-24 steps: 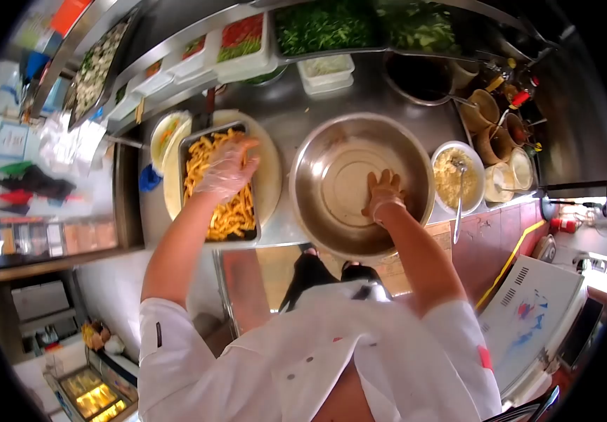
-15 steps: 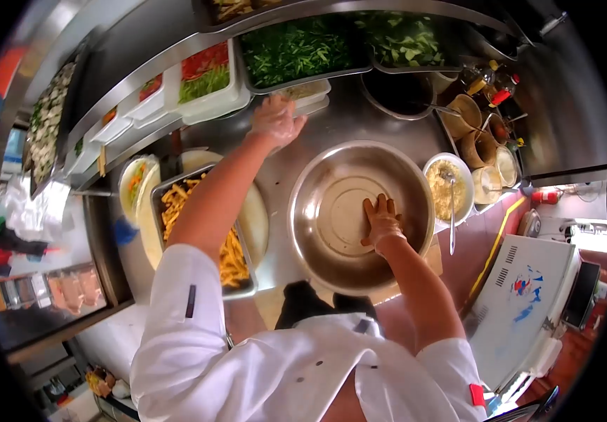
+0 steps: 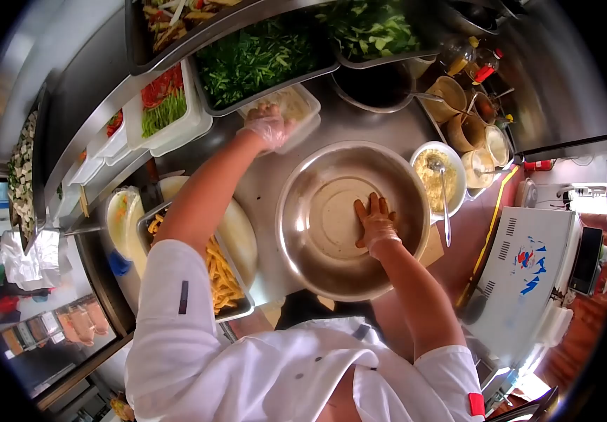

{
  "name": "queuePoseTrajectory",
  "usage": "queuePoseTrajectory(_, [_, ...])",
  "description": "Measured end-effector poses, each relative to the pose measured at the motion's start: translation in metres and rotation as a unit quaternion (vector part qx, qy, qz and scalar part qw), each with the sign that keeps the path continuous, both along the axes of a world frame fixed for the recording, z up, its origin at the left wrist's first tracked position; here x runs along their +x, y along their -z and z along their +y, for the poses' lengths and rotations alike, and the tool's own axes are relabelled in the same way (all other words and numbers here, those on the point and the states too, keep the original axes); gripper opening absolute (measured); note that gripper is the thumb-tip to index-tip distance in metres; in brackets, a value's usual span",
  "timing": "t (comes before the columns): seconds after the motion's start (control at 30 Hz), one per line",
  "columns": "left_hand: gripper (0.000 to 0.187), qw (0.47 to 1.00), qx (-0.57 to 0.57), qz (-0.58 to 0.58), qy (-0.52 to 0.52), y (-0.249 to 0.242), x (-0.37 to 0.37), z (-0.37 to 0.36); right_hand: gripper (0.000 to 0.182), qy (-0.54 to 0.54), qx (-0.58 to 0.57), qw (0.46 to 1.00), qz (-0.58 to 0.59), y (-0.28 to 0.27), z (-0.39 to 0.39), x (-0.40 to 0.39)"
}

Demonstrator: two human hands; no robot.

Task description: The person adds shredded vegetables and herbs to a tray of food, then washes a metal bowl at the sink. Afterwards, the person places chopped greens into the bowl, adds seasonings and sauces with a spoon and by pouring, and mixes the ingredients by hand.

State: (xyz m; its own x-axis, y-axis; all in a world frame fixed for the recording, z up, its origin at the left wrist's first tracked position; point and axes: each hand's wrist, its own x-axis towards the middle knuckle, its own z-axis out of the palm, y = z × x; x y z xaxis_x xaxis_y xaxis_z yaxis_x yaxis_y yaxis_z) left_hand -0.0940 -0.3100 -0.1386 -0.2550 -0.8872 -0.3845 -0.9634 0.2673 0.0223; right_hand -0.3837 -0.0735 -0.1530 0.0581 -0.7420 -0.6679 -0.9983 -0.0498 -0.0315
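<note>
My left hand, in a clear thin glove, has its fingers bent over the near rim of a white plastic tub and down into it. Pale contents show inside the tub, which sticks out from under a metal tray of chopped greens. Inside a wide steel bowl, my right hand, also gloved, rests spread against the bottom and right side. Apart from my hand, the bowl holds nothing visible.
A tray of yellow-brown fried strips lies under my left forearm. To the bowl's right stands a white bowl of minced pale food with a spoon. Behind are a pot of dark liquid, seasoning tubs and tubs of cut vegetables.
My left hand has gone from hovering before the white tub to gripping its rim, and the tub now juts farther out. My right hand stays in the bowl. The view has shifted slightly.
</note>
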Motion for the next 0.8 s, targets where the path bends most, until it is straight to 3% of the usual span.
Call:
queuePoseTrajectory(0.03, [0.073, 0.998, 0.001, -0.014, 0.06, -0.003, -0.005, 0.005, 0.12, 0.001, 0.024, 1.0, 0.009, -0.005, -0.001, 0.0])
queuePoseTrajectory(0.13, [0.064, 0.995, -0.028, -0.041, 0.084, -0.026, -0.016, 0.009, 0.121, -0.003, 0.014, 1.0, 0.005, 0.004, 0.001, -0.005])
queuePoseTrajectory(0.23, [0.06, 0.999, -0.015, -0.026, 0.032, -0.023, -0.025, -0.016, 0.121, -0.005, 0.008, 1.0, 0.005, 0.011, 0.001, -0.007])
queuePoseTrajectory(0.27, [0.072, 1.0, -0.003, 0.014, -0.016, -0.017, -0.029, -0.021, 0.119, -0.001, 0.005, 1.0, 0.001, 0.012, 0.003, -0.009])
queuePoseTrajectory(0.37, [0.088, 0.991, -0.128, -0.028, 0.006, 0.034, -0.035, -0.03, 0.115, 0.009, -0.001, 1.0, -0.012, 0.014, 0.004, -0.009])
queuePoseTrajectory(0.47, [0.098, 0.996, -0.01, -0.077, -0.04, 0.02, -0.054, -0.032, 0.114, 0.01, -0.006, 1.0, -0.025, 0.013, 0.002, -0.011])
queuePoseTrajectory(0.53, [0.095, 0.996, 0.063, -0.058, -0.035, 0.035, -0.052, -0.049, 0.113, 0.007, -0.016, 0.999, -0.035, 0.019, 0.006, -0.015])
queuePoseTrajectory(0.6, [0.09, 0.993, 0.064, -0.099, -0.022, 0.034, -0.056, -0.048, 0.112, 0.02, -0.01, 0.999, -0.033, 0.021, 0.008, -0.012])
queuePoseTrajectory(0.7, [0.075, 0.996, 0.054, -0.065, 0.032, 0.06, -0.04, -0.052, 0.111, 0.019, -0.006, 0.999, -0.026, 0.016, 0.001, -0.012])
queuePoseTrajectory(0.8, [0.06, 0.993, 0.014, 0.115, 0.014, 0.078, -0.014, -0.049, 0.111, 0.013, 0.003, 1.0, -0.018, 0.009, 0.001, -0.01])
